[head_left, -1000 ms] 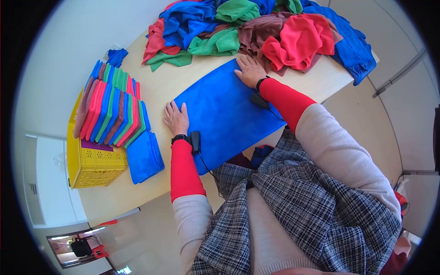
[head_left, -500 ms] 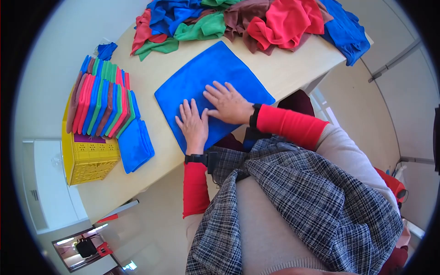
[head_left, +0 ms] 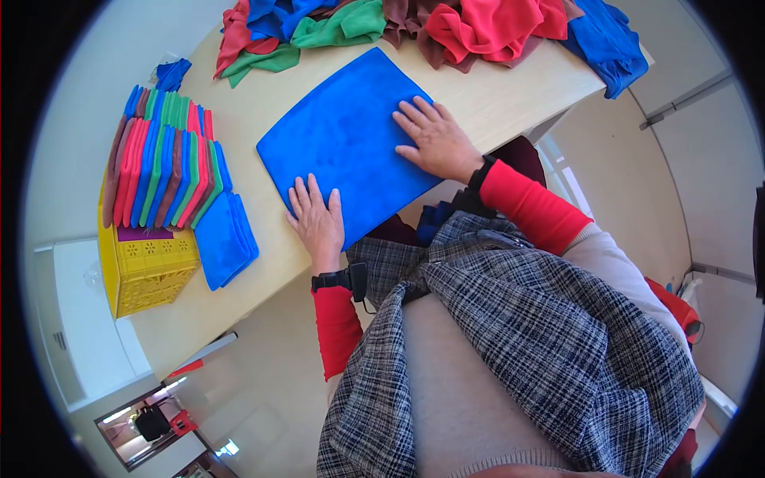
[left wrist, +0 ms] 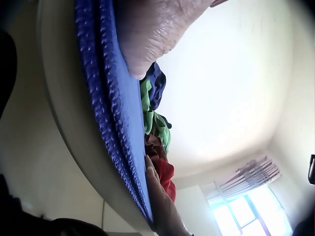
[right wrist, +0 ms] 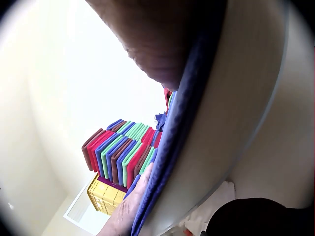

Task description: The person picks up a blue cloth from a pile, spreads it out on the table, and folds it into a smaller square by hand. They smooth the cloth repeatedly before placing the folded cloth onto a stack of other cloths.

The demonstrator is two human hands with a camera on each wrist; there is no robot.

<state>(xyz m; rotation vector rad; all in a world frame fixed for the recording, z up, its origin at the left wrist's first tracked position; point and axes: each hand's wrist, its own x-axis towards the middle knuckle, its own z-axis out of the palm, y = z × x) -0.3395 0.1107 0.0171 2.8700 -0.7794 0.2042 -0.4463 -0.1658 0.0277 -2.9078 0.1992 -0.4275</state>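
Note:
A blue towel [head_left: 343,127] lies spread on the table, its front edge reaching the table's near edge. Two stitched edges, one over the other, show in the left wrist view, so the towel [left wrist: 130,108] is doubled there. My left hand [head_left: 319,227] rests on its left front part with fingers spread. On the right side, my right hand [head_left: 438,143] lies on the towel, fingers extended and slightly parted. Both palms face down and grip nothing.
At left, a yellow basket [head_left: 155,279] holds rows of folded towels [head_left: 163,167] in several colours. Beside it lies a folded blue towel [head_left: 227,239]. Loose towels [head_left: 494,32] are heaped at the back. A small blue cloth [head_left: 172,75] sits near the wall.
The blue towel now covers a smaller area than a second ago. Both hands came close together on its near part, then moved apart, the right hand outward to the right.

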